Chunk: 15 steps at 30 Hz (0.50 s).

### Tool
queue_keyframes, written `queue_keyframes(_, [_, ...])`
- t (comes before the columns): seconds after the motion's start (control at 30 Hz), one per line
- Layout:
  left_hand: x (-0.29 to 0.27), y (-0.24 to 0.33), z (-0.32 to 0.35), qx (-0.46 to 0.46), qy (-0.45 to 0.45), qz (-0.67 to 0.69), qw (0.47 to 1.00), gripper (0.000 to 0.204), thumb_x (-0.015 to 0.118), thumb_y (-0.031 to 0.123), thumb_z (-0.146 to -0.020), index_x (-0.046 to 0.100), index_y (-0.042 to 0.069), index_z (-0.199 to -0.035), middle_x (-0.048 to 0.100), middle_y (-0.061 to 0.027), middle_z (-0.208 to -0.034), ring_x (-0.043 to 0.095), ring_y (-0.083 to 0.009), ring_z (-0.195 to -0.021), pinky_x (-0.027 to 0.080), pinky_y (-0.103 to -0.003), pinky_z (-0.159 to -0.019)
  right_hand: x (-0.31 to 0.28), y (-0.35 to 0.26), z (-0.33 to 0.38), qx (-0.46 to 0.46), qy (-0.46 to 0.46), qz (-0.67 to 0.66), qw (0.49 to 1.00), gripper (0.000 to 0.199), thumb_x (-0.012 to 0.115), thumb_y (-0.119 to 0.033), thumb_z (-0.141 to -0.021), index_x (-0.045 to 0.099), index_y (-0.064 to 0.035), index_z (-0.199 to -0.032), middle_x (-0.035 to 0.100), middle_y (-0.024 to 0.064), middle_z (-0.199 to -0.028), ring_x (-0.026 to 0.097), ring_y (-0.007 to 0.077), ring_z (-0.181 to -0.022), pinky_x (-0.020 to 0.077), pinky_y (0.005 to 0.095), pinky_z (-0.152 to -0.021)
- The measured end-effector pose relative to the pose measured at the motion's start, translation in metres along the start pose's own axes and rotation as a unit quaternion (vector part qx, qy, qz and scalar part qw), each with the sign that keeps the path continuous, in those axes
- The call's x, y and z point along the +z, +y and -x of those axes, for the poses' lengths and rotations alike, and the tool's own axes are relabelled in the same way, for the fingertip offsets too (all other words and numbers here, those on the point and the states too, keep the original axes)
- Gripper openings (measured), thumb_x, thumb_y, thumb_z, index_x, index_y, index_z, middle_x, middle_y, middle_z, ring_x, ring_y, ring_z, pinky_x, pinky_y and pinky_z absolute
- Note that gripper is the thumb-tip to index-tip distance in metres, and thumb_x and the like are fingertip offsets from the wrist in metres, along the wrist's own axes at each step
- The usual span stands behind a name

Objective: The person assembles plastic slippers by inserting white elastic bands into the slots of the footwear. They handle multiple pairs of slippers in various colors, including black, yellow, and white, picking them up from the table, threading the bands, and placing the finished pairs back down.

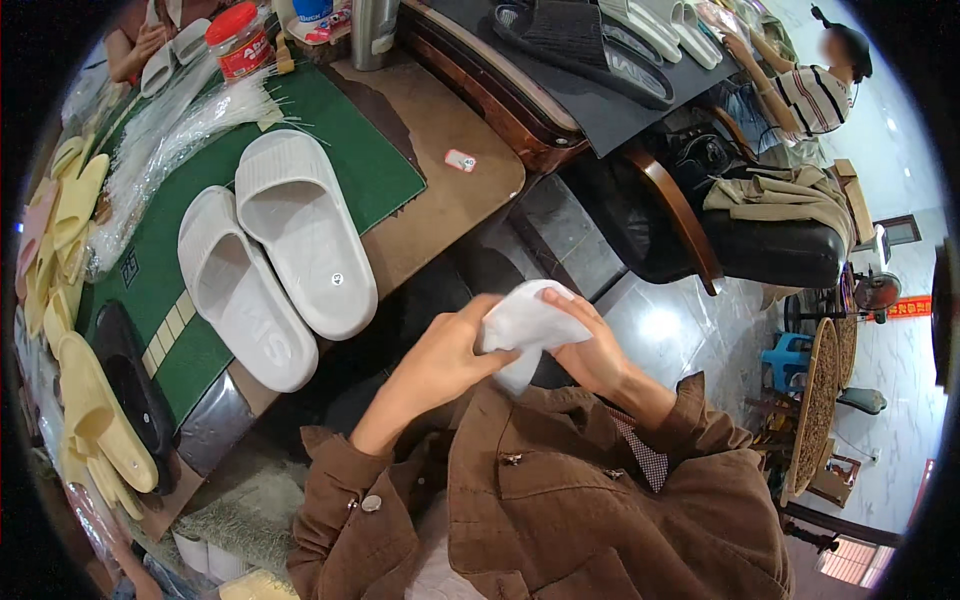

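- A white, crumpled sheet (pixel 522 325), paper or thin cloth by its look, sits at the centre of the frame, held in the air between both hands above the person's lap.
- The left hand (pixel 440 358) is closed on the sheet's left edge, thumb and fingers pinching it.
- The right hand (pixel 590 345) is wrapped around its right side, fingers curled over the top fold.
- Judging by its creases and drooping lower corner, the sheet is light, soft and limp, not slippery; it would likely tear if pulled hard, so it is best pinched at the edges, as both hands do now.
- To the left of the frame, a pair of white slide sandals (pixel 275 255) lies soles down on a green mat (pixel 385 170) on the worktop (pixel 470 200), well apart from the hands.
- Pale yellow sandals (pixel 70 210) are stacked along the far left edge.
- A bundle of clear plastic ties (pixel 180 130) lies in the upper left, near a red-lidded jar (pixel 240 40).
- In the upper right, another person (pixel 815 90) sits by a dark chair.
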<state>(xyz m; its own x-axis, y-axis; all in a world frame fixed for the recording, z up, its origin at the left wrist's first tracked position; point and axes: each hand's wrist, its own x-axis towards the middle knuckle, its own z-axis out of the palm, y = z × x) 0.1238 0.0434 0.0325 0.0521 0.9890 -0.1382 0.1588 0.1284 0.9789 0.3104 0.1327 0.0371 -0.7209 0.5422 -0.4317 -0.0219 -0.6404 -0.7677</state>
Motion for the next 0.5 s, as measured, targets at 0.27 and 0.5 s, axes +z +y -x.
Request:
queue_keyframes(0.27, [0.019, -0.029, 0.001, -0.067, 0.027, 0.07, 0.995, 0.028, 0.055, 0.019, -0.088, 0.061, -0.008, -0.096, 0.065, -0.0188, -0.079, 0.062, -0.0227, -0.072, 0.047, -0.036, -0.066, 0.015, -0.001, -0.006, -0.105, -0.025, 0.236, 0.966, 0.061, 0.064, -0.019, -0.089, 0.037, -0.0037, -0.142, 0.048, 0.0103, -0.135, 0.043, 0.0182, -0.128, 0.0335, 0.0327, -0.106])
queue_keyframes(0.5, [0.042, -0.029, 0.007, -0.12, 0.059, 0.204, 0.97, 0.022, 0.05, 0.015, -0.094, 0.061, -0.003, -0.099, 0.063, -0.0109, -0.085, 0.059, -0.0164, -0.081, 0.045, -0.033, -0.068, 0.037, 0.004, -0.014, -0.289, -0.104, 0.335, 0.891, 0.028, 0.034, 0.009, -0.093, 0.056, 0.0027, -0.109, 0.064, 0.015, -0.103, 0.063, 0.025, -0.102, 0.0476, 0.0359, -0.092])
